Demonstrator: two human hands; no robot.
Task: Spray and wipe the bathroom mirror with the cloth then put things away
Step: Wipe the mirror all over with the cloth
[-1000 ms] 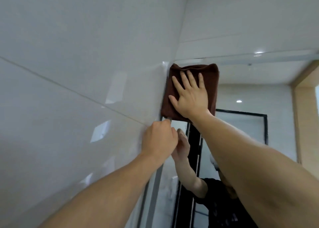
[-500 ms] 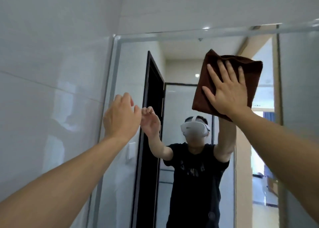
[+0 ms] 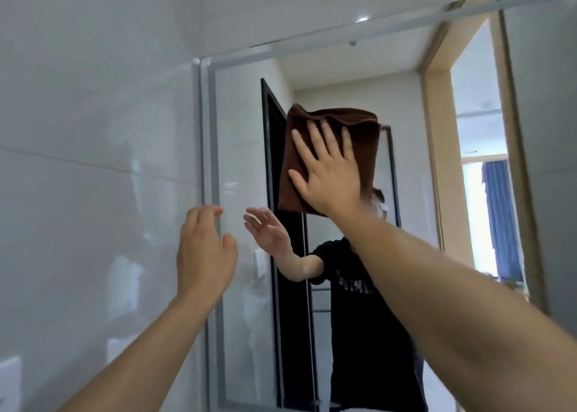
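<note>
The bathroom mirror (image 3: 412, 105) fills the middle and right of the view, framed by a pale metal edge. A folded brown cloth (image 3: 368, 137) lies flat against the glass, left of centre. My right hand (image 3: 327, 174) presses on the cloth with fingers spread and pointing up. My left hand (image 3: 204, 252) hovers near the mirror's left edge, fingers loosely apart and holding nothing. No spray bottle is in view.
Glossy white wall tiles (image 3: 93, 161) run along the left and above the mirror. The mirror reflects a person in a black shirt, a dark door frame, a wooden doorway and a blue curtain at the right.
My right hand has slid the cloth from the mirror's top left corner out to the right, then down and back toward centre. My left hand came off the mirror's edge and opened.
</note>
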